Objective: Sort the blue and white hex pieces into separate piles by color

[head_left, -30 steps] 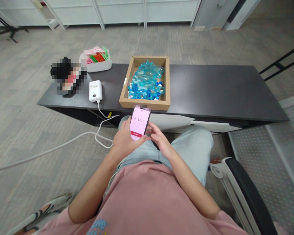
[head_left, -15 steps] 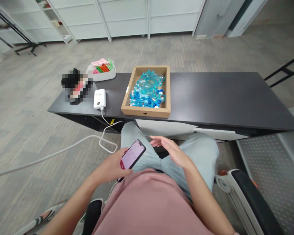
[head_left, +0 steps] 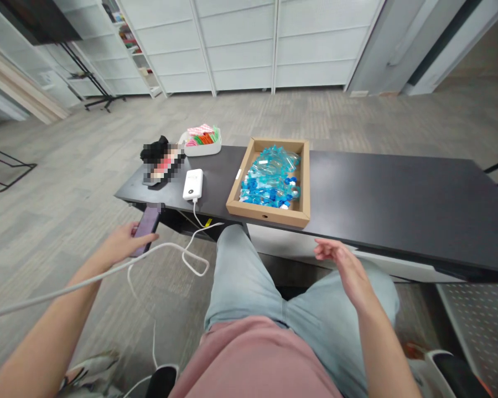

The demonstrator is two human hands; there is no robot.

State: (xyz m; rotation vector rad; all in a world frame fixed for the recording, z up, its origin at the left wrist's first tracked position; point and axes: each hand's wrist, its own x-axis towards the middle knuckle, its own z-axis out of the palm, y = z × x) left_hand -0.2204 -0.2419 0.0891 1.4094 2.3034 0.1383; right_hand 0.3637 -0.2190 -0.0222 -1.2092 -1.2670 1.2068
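My left hand (head_left: pixel 120 243) grips a phone (head_left: pixel 146 228) with a dark purple back, held out to the left just below the table's near left corner. My right hand (head_left: pixel 343 265) hangs empty over my right knee, fingers loosely spread, just in front of the table edge. On the black table (head_left: pixel 390 193) stands a cardboard tray (head_left: pixel 269 214) filled with several clear blue plastic pieces (head_left: pixel 269 179). A white power bank (head_left: pixel 193 184) lies to the tray's left, its white cable (head_left: pixel 191 260) looping down past my left hand.
A white tub (head_left: pixel 203 141) of red, pink and green pieces sits at the table's far left, beside a blurred dark object (head_left: pixel 161 160). White cabinet panels (head_left: pixel 240 44) line the back wall. A chair armrest (head_left: pixel 456 376) shows at the lower right.
My left hand has carried the phone from in front of my lap out to the left, toward the table corner. My right hand let go of it and moved right. The view tilted up.
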